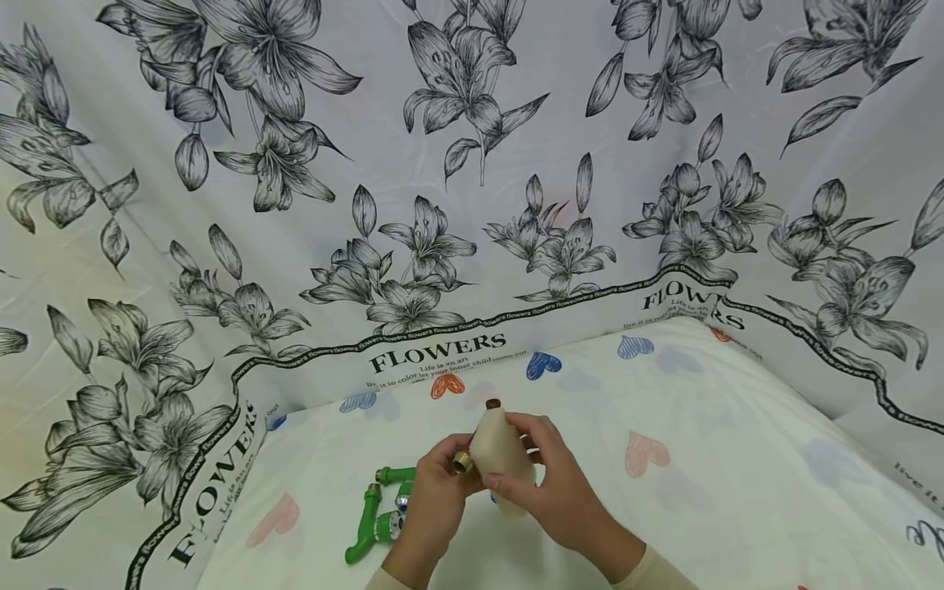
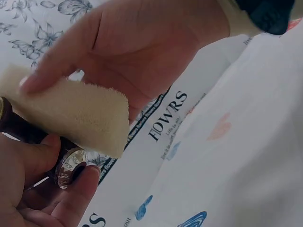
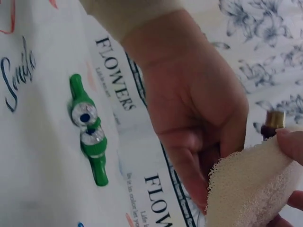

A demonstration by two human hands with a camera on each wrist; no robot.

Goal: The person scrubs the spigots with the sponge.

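Observation:
In the head view my left hand (image 1: 441, 483) grips a dark brown tap (image 2: 26, 126) with a brass threaded end (image 1: 461, 464). A shiny ringed cap (image 2: 71, 165) shows between the fingers in the left wrist view. My right hand (image 1: 564, 492) holds a beige, rough-textured sponge (image 1: 497, 447) between thumb and fingers, against the tap. The sponge covers much of the tap in the head view; a small brown tip (image 1: 493, 403) sticks out above it. Left of the hands, two green taps (image 3: 87, 127) with clear knobs lie side by side, partly hidden by my left hand in the head view.
A white sheet (image 1: 708, 459) printed with coloured hearts covers the surface under the hands. White curtains (image 1: 516, 164) with black flower drawings and "FLOWERS" lettering enclose the back and both sides.

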